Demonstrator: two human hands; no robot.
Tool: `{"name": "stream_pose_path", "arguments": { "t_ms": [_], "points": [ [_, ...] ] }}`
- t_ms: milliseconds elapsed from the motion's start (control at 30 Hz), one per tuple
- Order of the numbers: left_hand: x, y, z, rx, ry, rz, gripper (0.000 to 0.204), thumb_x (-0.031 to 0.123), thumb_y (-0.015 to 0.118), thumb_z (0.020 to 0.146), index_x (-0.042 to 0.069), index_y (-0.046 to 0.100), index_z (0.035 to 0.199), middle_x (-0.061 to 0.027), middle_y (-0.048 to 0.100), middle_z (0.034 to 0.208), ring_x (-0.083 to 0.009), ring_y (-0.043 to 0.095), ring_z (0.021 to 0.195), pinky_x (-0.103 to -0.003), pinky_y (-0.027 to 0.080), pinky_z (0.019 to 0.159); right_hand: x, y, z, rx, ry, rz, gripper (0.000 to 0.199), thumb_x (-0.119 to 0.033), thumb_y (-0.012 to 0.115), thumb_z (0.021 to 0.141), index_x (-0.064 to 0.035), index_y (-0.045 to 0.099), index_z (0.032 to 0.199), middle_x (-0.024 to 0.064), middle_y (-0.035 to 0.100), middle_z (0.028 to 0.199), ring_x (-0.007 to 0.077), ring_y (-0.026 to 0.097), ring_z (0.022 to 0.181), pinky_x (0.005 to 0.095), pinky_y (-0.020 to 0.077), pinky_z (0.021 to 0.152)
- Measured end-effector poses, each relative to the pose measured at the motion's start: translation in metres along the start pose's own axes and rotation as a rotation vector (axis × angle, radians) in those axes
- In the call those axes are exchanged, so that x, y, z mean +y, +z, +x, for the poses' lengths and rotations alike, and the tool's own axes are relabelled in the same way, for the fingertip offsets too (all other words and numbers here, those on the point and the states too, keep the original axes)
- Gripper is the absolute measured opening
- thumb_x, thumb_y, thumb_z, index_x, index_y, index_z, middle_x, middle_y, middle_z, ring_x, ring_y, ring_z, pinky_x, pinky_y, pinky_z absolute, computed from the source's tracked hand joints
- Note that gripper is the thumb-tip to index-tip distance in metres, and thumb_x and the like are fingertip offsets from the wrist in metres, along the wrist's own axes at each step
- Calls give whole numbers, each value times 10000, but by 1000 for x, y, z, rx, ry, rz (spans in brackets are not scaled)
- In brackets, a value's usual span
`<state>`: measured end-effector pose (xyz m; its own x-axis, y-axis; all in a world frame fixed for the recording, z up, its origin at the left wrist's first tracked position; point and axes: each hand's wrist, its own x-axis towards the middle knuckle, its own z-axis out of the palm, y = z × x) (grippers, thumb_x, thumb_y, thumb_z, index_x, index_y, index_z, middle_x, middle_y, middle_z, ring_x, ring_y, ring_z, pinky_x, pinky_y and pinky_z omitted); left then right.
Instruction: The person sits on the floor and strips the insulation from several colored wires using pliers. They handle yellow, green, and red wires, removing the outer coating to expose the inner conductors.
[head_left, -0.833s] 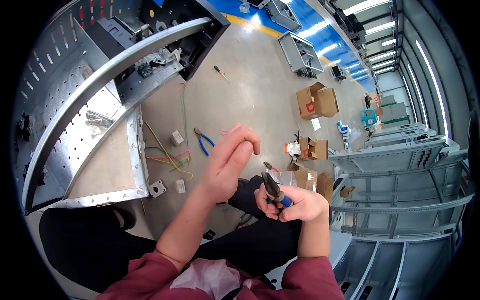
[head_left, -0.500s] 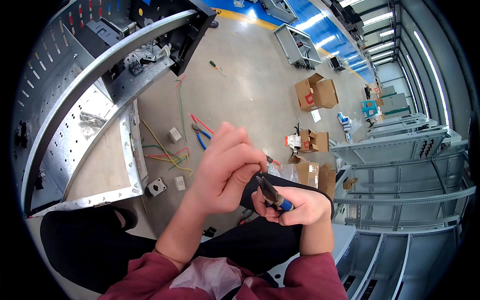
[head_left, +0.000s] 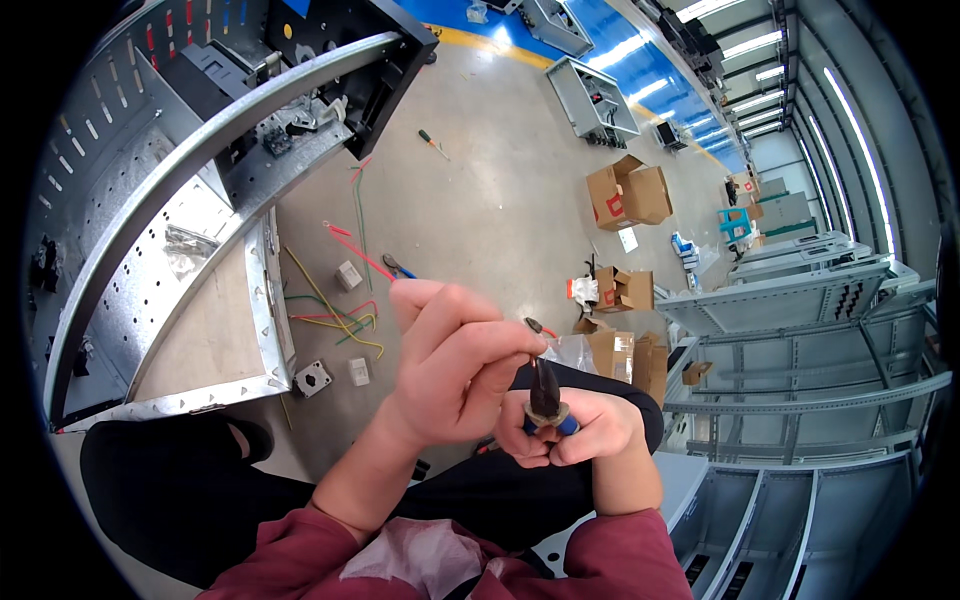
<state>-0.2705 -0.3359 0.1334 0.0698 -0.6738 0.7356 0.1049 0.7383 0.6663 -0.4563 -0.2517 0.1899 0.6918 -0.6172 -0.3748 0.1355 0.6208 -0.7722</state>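
Person sitting on floor. Right hand point(head_left: 585, 430) gripping blue-handled pliers point(head_left: 546, 395), tips pointing up. Left hand point(head_left: 455, 365) pinching small piece at pliers' nose; piece too small to tell. Work looking mid-way. Beyond, loose wires point(head_left: 335, 310) lying near metal cabinet frame point(head_left: 215, 170); cardboard boxes point(head_left: 628, 195) farther off.

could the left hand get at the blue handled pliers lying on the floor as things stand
Probably yes, with a forward stretch. The left hand is up at the tool in the right hand; the blue-handled pliers lie on bare floor beyond it, with only loose wires nearby.
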Motion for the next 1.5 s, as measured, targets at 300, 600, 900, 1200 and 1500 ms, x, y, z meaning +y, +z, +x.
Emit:
{"name": "stream_pose_path", "arguments": {
  "t_ms": [300, 600, 900, 1200, 1500],
  "points": [
    [4, -1, 1, 69, 16, 70, 209, 73, 758, 725, 156, 730, 915, 39, 583, 818, -180, 467, 829, -314, 325, 763, -2, 7, 9, 53, 67, -55, 300, 20, 581, 651, -13, 497, 938, 57, 456, 825, 177, 455, 736, 301, 348, 619],
    [6, -1, 0, 100, 19, 106, 258, 71, 752, 666, 160, 730, 907, 40, 565, 811, -182, 459, 828, -316, 321, 767, 9, 0, 9, -55, -20, -76, 486, 21, 529, 696, -11, 454, 1175, 44, 431, 881, 146, 392, 711, 291, 365, 614],
    [6, -2, 1, 104, 31, 110, 258, 70, 754, 679, 155, 730, 922, 32, 556, 810, -186, 459, 829, -321, 326, 764, 9, 12, 11, -22, 74, 160, 384, -13, 548, 678, -3, 473, 1054, 30, 425, 852, 124, 359, 661, 273, 309, 565],
    [-16, -26, 12, -140, -258, -425, 114, -14, 740, 830, 24, 723, 936, -76, 664, 861, -215, 600, 730, -315, 460, 657, -1, 21, 6, 103, -63, 327, 206, -5, 575, 646, -5, 435, 797, 54, 407, 720, 133, 329, 603, 289, 244, 521],
    [1, -41, 21, -154, -188, -358, 137, -2, 783, 774, 40, 743, 898, -50, 608, 789, -217, 532, 708, -323, 407, 615, -6, 39, -2, 463, -191, -607, 252, 27, 509, 620, 5, 556, 866, 47, 484, 720, 167, 431, 607, 281, 337, 552]
  ]
}}
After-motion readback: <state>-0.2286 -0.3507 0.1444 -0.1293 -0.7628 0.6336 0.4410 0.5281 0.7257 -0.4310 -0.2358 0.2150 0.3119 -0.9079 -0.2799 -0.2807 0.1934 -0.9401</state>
